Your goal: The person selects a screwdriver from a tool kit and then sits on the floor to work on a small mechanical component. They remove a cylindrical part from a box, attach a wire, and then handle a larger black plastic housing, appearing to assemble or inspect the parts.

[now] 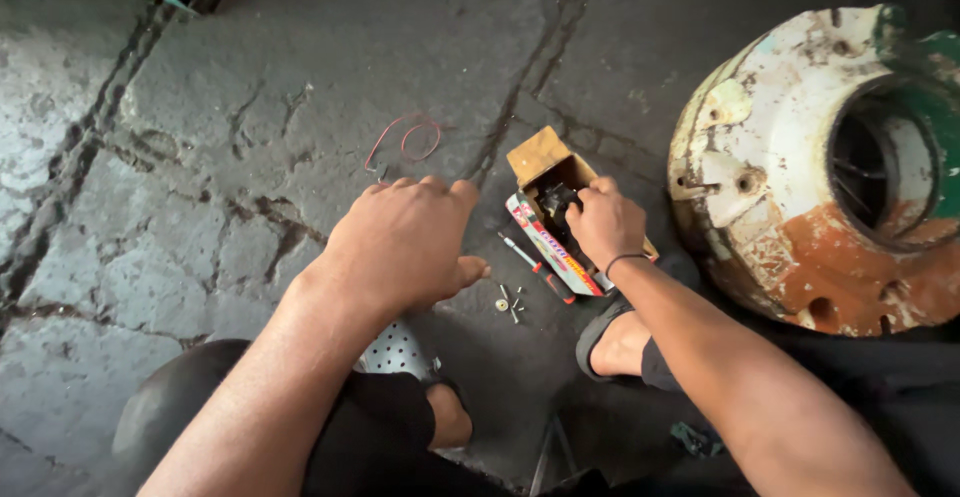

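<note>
I look down at a stone floor. My right hand (pixel 604 224) reaches into a small open cardboard box (pixel 541 160) and closes around a black part (pixel 556 199) inside it. My left hand (pixel 405 240) hovers over the floor to the left of the box, fingers curled loosely, holding nothing that I can see. A small screwdriver (pixel 535 266) lies beside the box, and a few loose screws and a washer (pixel 508 303) lie just below it.
A large rusty white and green round metal housing (pixel 800 172) stands at the right. A loop of red wire (pixel 408 140) lies on the floor beyond my left hand. My sandalled feet (pixel 612 342) and a perforated white plate (pixel 395 349) are near.
</note>
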